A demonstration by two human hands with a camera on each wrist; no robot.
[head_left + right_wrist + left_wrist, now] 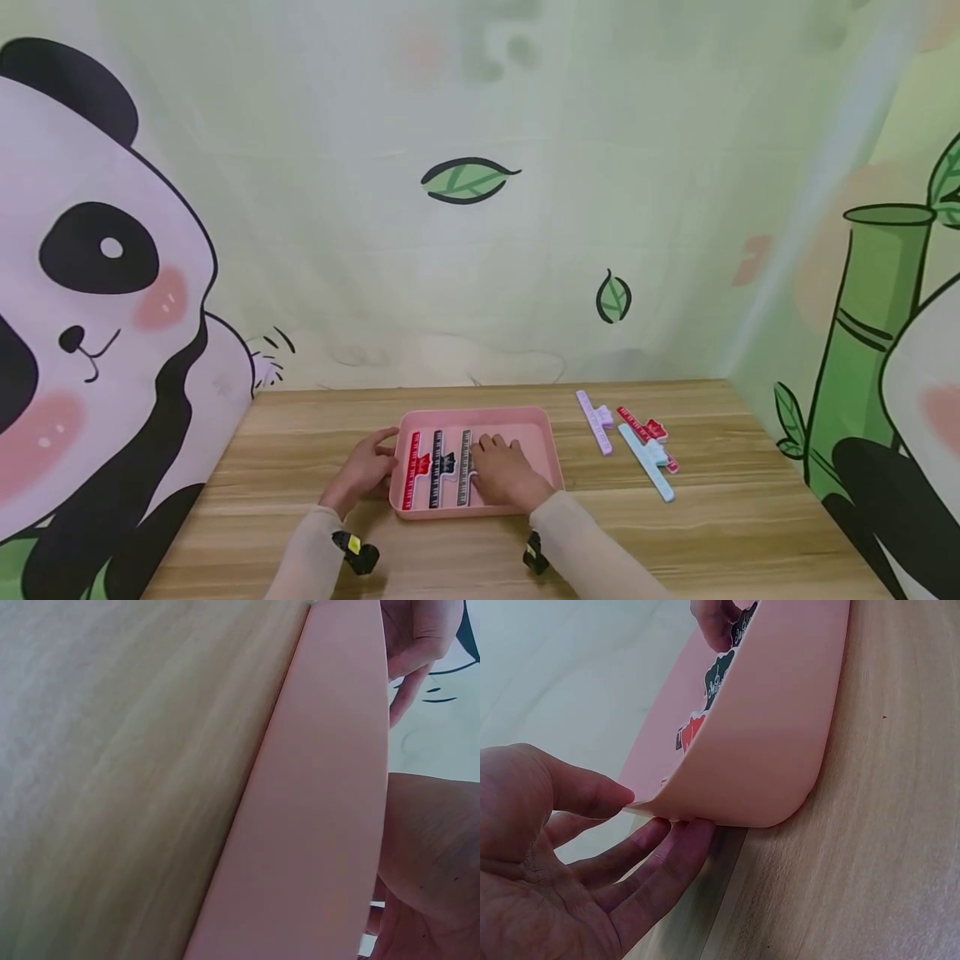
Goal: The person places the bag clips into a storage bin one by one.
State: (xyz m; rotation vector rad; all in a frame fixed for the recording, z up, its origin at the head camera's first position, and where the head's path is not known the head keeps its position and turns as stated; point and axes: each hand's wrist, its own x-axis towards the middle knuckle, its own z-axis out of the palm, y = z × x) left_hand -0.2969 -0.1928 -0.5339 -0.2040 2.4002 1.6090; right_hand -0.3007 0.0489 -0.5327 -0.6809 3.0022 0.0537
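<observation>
Both hands (442,473) (fingers straight) flank pink tray (542,442).

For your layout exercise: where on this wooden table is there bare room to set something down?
Bare wood shows along the wooden table front right, below the lilac, red and blue ruler clips, and behind the pink plastic tray. It is crowded in the tray's left half, between both hands.
</observation>
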